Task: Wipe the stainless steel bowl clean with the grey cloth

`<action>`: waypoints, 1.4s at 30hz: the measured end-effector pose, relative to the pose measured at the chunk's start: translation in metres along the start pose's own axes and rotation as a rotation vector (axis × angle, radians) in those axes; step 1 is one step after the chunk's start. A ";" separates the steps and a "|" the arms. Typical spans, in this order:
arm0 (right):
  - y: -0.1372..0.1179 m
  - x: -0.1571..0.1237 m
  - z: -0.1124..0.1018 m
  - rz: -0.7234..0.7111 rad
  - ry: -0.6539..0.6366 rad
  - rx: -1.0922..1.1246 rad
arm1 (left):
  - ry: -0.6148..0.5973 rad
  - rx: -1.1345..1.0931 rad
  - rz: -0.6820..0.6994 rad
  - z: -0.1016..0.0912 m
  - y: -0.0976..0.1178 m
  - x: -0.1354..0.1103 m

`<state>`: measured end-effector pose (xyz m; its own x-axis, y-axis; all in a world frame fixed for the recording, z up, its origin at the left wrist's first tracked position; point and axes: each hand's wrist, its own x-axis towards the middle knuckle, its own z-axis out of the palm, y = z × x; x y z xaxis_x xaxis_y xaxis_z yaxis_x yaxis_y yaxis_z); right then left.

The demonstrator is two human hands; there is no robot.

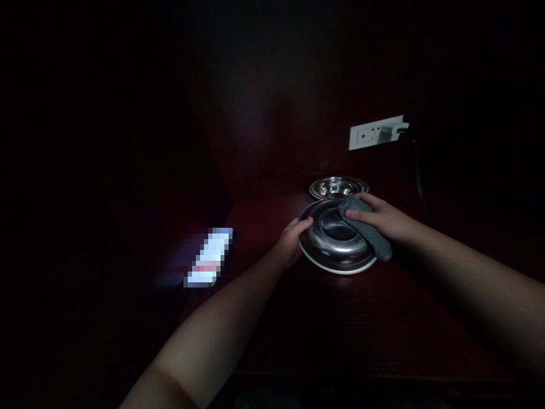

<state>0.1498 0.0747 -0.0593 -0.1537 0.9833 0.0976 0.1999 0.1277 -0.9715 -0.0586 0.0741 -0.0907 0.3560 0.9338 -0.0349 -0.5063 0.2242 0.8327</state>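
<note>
Your forearms reach over the dark table. Your left hand grips the steel bowl by its rim, and your right hand presses a grey cloth onto it. Looks mid-wipe; the second bowl just behind is untouched.

No text, label, brand or number can be read anywhere: the glowing rectangular screen at the left is blurred into coarse blocks, and the white wall socket plate at the far right is too small to show any marking.
</note>
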 end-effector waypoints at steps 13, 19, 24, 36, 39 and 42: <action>-0.001 -0.001 0.001 0.011 0.001 -0.014 | 0.007 -0.005 0.002 0.000 0.000 -0.001; -0.002 -0.002 0.001 0.005 0.001 -0.029 | 0.014 -0.010 -0.001 0.002 0.002 -0.004; -0.002 -0.002 0.001 0.009 -0.003 -0.012 | 0.013 -0.003 -0.003 0.002 0.002 -0.004; 0.002 0.001 0.001 0.011 0.003 -0.022 | 0.002 -0.004 0.013 0.000 0.000 -0.001; 0.001 0.000 0.000 0.010 -0.007 -0.010 | 0.003 0.002 0.000 0.000 0.001 -0.002; 0.000 -0.001 0.001 -0.002 -0.009 -0.016 | 0.002 0.002 -0.003 0.001 0.002 -0.003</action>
<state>0.1493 0.0732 -0.0592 -0.1625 0.9819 0.0976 0.2149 0.1317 -0.9677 -0.0598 0.0714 -0.0888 0.3561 0.9337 -0.0382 -0.5036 0.2262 0.8338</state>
